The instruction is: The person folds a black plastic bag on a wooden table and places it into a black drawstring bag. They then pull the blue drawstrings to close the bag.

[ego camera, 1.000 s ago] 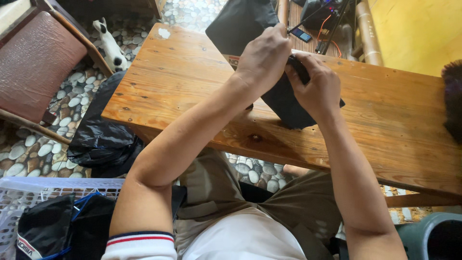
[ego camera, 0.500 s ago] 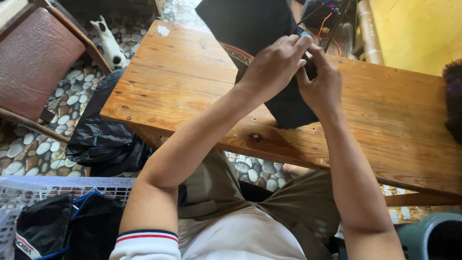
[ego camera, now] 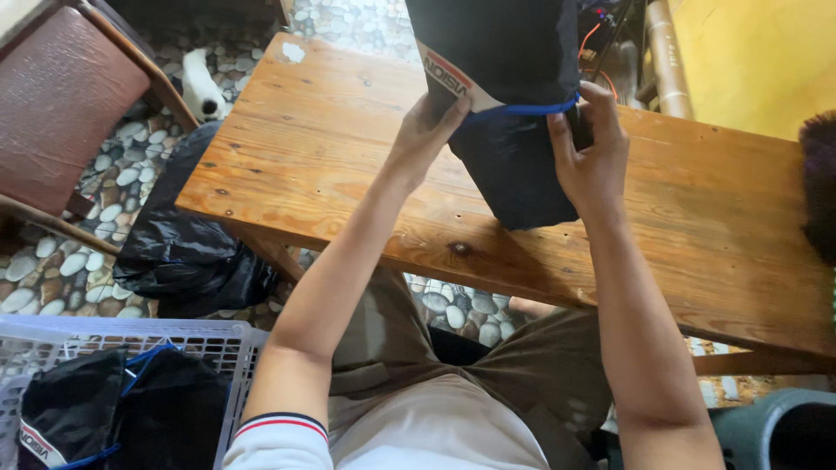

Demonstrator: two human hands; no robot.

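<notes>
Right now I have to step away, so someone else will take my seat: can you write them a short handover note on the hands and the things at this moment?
Left hand: grips the left edge of the black fabric garment with blue piping, held up over the wooden plank table.
Right hand: pinches the garment's right edge at the blue piping.
Garment: its lower end touches the tabletop; the top runs out of view.
Done: similar black garments lie in the white plastic basket at lower left.
Left: this garment is in hand, not in the basket.
</notes>
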